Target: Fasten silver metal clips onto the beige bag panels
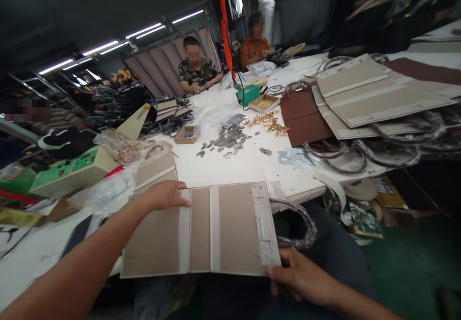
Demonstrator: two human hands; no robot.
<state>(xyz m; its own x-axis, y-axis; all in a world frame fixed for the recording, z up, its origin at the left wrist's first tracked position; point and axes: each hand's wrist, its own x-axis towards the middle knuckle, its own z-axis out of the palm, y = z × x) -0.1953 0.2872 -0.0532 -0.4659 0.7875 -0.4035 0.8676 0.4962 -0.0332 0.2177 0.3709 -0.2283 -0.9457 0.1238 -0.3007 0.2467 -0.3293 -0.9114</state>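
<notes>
1. Here, a long white worktable runs from the near left to the far right, crowded with parts.
2. At its near edge lies a flat beige fabric-covered bag panel with pale cream strips, overhanging the table towards the person.
3. On the right, a stack of similar beige panels rests beside a dark brown panel, with plastic-wrapped looped handles spilling around them.
4. On the left stands a cream machine with a green control face.
5. The left hand lies palm down on the near panel's far left edge, fingers pressed together and flat.
6. The right hand grips the panel's near right corner; thumb and fingers pinch its edge.
7. A wrapped brown handle loop hangs from the panel's right side, just above the right hand.
8. Mid-table, grey metal fittings lie scattered near a pile of small gold clasps.
9. At the far end, two people sit working at the table.
</notes>
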